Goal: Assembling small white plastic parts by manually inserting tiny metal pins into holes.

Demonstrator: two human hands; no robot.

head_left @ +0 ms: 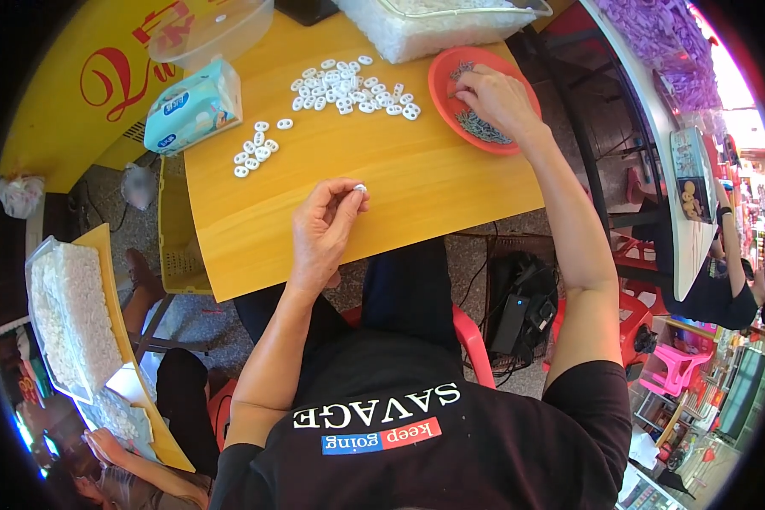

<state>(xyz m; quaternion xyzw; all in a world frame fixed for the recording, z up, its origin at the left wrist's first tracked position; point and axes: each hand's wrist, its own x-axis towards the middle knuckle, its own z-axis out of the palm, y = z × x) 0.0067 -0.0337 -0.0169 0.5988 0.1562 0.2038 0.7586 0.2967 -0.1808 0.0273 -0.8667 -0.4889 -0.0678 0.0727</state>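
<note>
My left hand (327, 225) is over the near part of the yellow table, thumb and forefinger pinched on a small white plastic piece (360, 188). At the right, my right hand (495, 100) reaches into a red plate (440, 61). Its fingertips are drawn together among small grey metal screws (483, 127), and whether they grip one is too small to tell. Many white oval two-hole pieces (338, 85) lie loosely heaped in the middle of the table. A smaller group of the same pieces (255, 153) is to the left.
Behind the heap stands a clear bin of white pieces (438, 34). A tissue pack (194, 109) and a clear plastic tub (217, 30) sit at the left. A yellow crate (181, 229) is beside the table. Other people work at tables on both sides.
</note>
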